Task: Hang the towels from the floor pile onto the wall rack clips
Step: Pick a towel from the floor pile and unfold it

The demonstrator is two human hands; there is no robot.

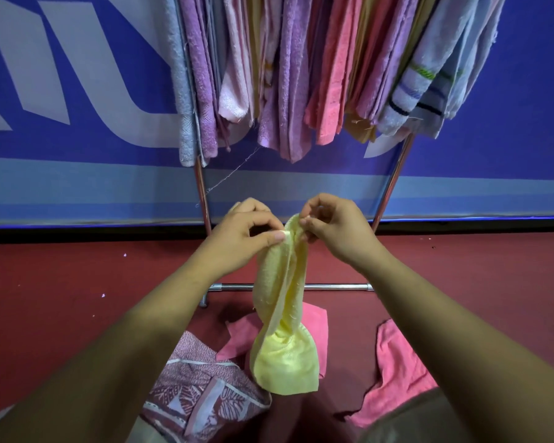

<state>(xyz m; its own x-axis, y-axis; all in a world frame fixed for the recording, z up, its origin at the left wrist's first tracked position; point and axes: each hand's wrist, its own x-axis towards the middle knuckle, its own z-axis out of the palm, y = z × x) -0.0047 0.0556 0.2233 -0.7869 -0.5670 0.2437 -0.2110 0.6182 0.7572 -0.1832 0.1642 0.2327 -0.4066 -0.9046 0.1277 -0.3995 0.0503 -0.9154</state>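
Packed along the chrome rack (pixel 202 190), side by side and touching: hung towels, among them a purple towel (pixel 199 75) at the left, a coral-pink towel (pixel 333 75) in the middle and a white striped towel (pixel 410 87) at the right, all against the blue wall banner (pixel 77 139). Down on the red floor (pixel 61 298), near the rack's base bar (pixel 333 286): a patterned maroon cloth (pixel 199 388), a pink towel (pixel 397 372) well to its right, another pink cloth (pixel 240 337) between them. Held up in front of the rack's legs, above that pile: the yellow towel (pixel 285 314), twisted once, lower end hanging free over the pink cloth. Left hand (pixel 240 238): thumb and forefinger pinching the towel's top hem, remaining fingers curled. Right hand (pixel 336 231): fingertips pinching the same hem just beside the left. Both forearms stretched forward and angled inward, wrists at about the same height.
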